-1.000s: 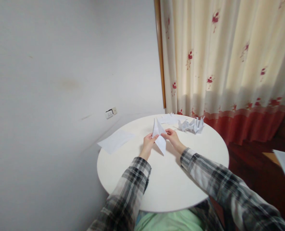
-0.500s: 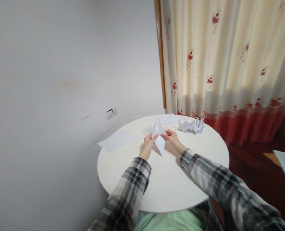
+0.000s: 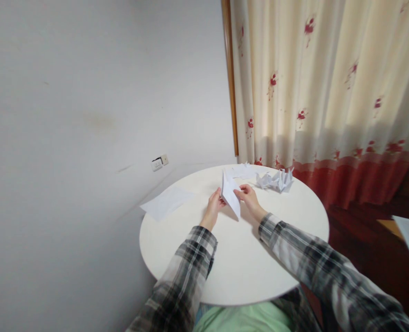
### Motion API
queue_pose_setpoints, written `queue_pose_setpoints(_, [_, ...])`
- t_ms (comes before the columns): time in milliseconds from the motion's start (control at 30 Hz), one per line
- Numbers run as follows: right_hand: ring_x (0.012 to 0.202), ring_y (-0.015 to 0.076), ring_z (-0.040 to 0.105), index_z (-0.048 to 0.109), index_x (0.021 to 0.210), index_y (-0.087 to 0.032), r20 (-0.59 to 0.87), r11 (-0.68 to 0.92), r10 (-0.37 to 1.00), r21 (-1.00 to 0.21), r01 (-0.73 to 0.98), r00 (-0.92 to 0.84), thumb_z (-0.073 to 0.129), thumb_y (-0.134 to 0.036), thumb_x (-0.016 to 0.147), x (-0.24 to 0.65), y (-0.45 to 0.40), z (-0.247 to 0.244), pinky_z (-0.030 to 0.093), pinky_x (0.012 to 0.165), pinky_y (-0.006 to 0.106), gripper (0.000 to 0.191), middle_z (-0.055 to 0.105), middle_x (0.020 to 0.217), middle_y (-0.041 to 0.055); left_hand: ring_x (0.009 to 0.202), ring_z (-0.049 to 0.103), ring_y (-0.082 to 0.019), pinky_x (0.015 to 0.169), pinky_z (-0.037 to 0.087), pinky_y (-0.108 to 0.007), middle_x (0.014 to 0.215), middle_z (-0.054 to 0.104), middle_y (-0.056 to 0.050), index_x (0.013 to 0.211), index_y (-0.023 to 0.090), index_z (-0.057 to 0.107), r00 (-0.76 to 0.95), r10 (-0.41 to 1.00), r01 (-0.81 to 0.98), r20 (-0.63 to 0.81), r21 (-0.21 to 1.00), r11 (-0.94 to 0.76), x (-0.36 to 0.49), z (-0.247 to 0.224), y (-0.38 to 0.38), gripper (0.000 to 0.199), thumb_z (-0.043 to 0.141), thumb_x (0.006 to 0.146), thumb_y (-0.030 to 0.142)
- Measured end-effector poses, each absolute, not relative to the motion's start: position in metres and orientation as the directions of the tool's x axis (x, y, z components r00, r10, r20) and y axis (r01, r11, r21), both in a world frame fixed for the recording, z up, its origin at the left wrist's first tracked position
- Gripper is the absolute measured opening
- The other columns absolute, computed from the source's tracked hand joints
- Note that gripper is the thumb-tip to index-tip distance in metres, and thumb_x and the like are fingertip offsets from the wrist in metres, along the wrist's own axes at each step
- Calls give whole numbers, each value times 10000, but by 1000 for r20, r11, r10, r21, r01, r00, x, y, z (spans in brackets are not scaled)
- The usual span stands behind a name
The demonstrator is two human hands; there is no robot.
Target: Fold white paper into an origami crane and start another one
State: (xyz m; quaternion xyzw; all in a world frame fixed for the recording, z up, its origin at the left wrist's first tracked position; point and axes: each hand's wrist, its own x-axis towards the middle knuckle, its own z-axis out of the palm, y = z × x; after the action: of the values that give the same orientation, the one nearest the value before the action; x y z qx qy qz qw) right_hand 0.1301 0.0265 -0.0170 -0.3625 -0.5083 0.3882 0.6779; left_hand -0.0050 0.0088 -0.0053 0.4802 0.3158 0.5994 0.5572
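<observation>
Currently, folded paper [image 3: 230, 198] between hands [image 3: 250, 199], above round white table [image 3: 249, 267].

From my remote station I see, left, a plain pale-grey wall [image 3: 69, 193] bearing a white rectangular socket plate [image 3: 157, 164]; far right, a cream fabric curtain [image 3: 287, 55] with red floral motifs, its upper part brighter; between them, a narrow brown wooden strip [image 3: 230, 78]; near centre, a round white table [image 3: 246, 267]; right, dark reddish-brown floor [image 3: 358, 235].
</observation>
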Motion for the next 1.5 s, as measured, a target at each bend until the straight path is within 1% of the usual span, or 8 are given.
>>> queue_pose_setpoints(233, [655, 139, 503, 533, 681, -163, 497, 514, 838, -858, -17, 224, 619, -302, 573, 133, 28, -19, 405, 645, 276, 196, 557, 699, 5, 732, 570, -141, 652, 443, -247, 885, 618, -68, 891, 136, 581, 110, 949, -223, 296, 938, -266, -5, -4, 4, 395, 661, 591, 379])
queue_pose_setpoints(467, [534, 104, 472, 514, 651, -159, 450, 458, 889, -870, -184, 86, 614, -225, 546, 126, 22, -13, 367, 528, 232, 159, 536, 592, -25, 758, 572, -168, 692, 437, -282, 923, 620, -104, 915, 108, 578, 47, 946, -151, 321, 938, -311, -4, -5, 6, 415, 674, 588, 344])
queue_pose_setpoints(633, [498, 87, 465, 525, 688, -151, 409, 385, 912, -878, -284, -27, 581, -174, 528, 123, 17, -13, 345, 490, 211, 171, 549, 567, -40, 815, 573, -189, 743, 428, -307, 961, 618, -113, 960, 106, 571, 60, 958, -205, 280, 943, -262, -2, -6, 4, 430, 666, 603, 326])
queue_pose_setpoints(800, [466, 72, 433, 526, 711, -152, 380, 352, 924, -885, -306, -36, 577, -171, 524, 124, 16, -12, 327, 467, 201, 195, 520, 542, -55, 798, 575, -187, 740, 422, -303, 941, 627, -103, 940, 112, 588, 102, 952, -223, 289, 939, -261, -2, -3, 0, 408, 668, 600, 322])
queue_pose_setpoints(1000, [588, 107, 507, 489, 801, -185, 364, 357, 931, -878, -320, 39, 636, -176, 489, 123, 12, -7, 391, 531, 227, 345, 556, 715, -23, 743, 568, -160, 685, 425, -275, 892, 626, -79, 894, 125, 593, 32, 948, -237, 316, 924, -300, -4, -4, 3, 362, 663, 600, 325])
queue_pose_setpoints(1233, [581, 96, 502, 499, 707, -173, 285, 204, 914, -938, -282, -287, 654, -268, 556, 122, 7, -11, 400, 554, 233, 236, 538, 647, -33, 734, 566, -155, 657, 432, -264, 867, 614, -78, 893, 121, 573, -93, 948, -292, 305, 902, -319, -9, -9, 9, 386, 659, 595, 350])
queue_pose_setpoints(1333, [540, 79, 474, 510, 711, -177, 297, 226, 901, -943, -244, -316, 677, -236, 533, 120, 6, -12, 364, 524, 212, 252, 531, 618, -48, 728, 565, -150, 657, 431, -258, 844, 611, -74, 883, 115, 573, -122, 942, -286, 314, 897, -336, -10, -9, 11, 372, 659, 600, 339])
queue_pose_setpoints(1500, [550, 76, 458, 537, 696, -167, 346, 279, 881, -931, -237, -323, 665, -237, 556, 121, 7, -13, 339, 522, 205, 202, 531, 616, -42, 726, 572, -157, 642, 437, -266, 884, 610, -82, 919, 125, 558, -19, 963, -354, 269, 899, -259, -5, -10, 12, 417, 685, 571, 316])
